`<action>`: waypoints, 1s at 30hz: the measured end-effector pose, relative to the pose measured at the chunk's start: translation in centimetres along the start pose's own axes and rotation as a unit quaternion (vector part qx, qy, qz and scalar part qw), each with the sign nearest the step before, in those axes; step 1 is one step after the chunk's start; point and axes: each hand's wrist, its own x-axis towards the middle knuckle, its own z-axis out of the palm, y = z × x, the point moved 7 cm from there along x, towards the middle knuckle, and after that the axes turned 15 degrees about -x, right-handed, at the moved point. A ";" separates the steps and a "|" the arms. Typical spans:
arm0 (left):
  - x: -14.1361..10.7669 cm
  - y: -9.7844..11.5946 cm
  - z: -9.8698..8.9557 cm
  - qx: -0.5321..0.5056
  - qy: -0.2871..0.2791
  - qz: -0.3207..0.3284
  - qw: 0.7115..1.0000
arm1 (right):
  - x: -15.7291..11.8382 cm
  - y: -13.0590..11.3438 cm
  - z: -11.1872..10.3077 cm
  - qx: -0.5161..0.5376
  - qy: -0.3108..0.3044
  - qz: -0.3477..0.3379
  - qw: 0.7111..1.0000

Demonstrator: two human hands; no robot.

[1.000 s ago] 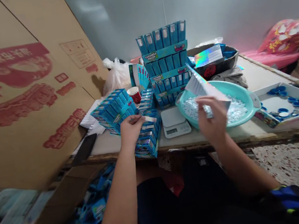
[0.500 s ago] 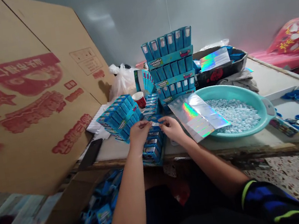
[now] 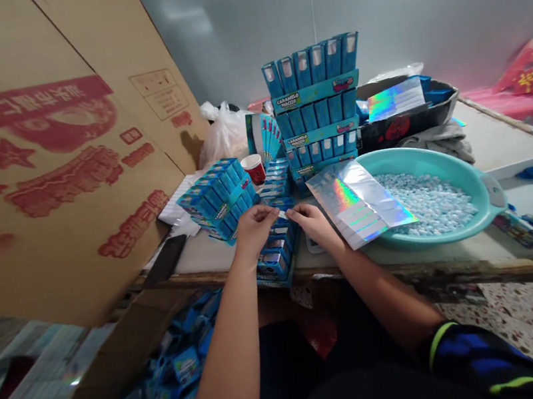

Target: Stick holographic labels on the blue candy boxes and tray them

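Well, on the table (image 3: 496, 149), a stack of blue boxes (image 3: 315, 104) rose at upper center. At center, the left hand (image 3: 254, 232) and right hand (image 3: 314, 226), nearly closed, pinched a small white slip (image 3: 281, 214), light and flimsy, best held by its edges.

Your left hand (image 3: 254, 232) and right hand (image 3: 313, 224) pinch a small white strip (image 3: 282, 214) above blue Caramelo Macizo boxes (image 3: 274, 259), just beside a holographic pouch (image 3: 358, 202) lying on a teal basin (image 3: 464, 168).

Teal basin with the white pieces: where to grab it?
Take the teal plastic basin by its moulded handle, coming from the right. The handle juts out from the rim and is free there, whereas a holographic pouch lies over the left rim.
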 end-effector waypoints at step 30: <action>-2.1 -2.1 -0.6 0.280 0.007 -0.157 0.947 | -3.3 2.3 -0.5 -0.019 -0.026 0.142 0.989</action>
